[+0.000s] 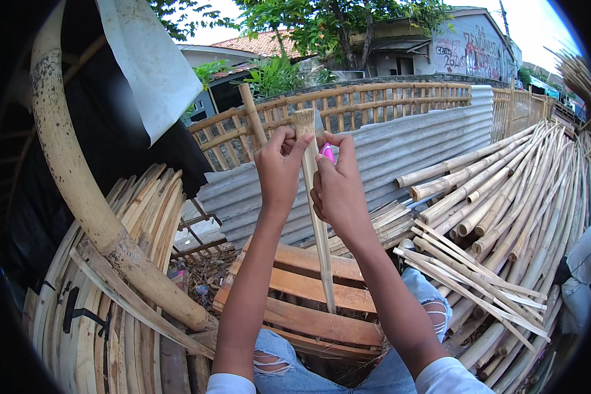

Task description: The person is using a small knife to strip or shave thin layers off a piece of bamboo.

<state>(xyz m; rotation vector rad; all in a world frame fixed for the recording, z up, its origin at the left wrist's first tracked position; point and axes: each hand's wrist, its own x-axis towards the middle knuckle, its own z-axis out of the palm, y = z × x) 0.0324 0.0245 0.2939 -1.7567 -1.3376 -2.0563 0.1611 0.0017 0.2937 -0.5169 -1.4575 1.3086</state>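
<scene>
A split bamboo strip stands nearly upright before me, its lower end down at an orange-brown slatted wooden bench. My left hand pinches the strip near its top, thumb along its side. In my right hand is a knife with a pink handle, gripped beside the strip. Its grey blade rises along the right side of the strip's upper end; whether it has cut into the bamboo I cannot tell. The right fingers curl close against the strip.
Long bamboo poles are piled at the right, with loose split strips on top. More split bamboo leans at the left, beside a thick bamboo post. Ahead stand corrugated sheeting and a bamboo fence.
</scene>
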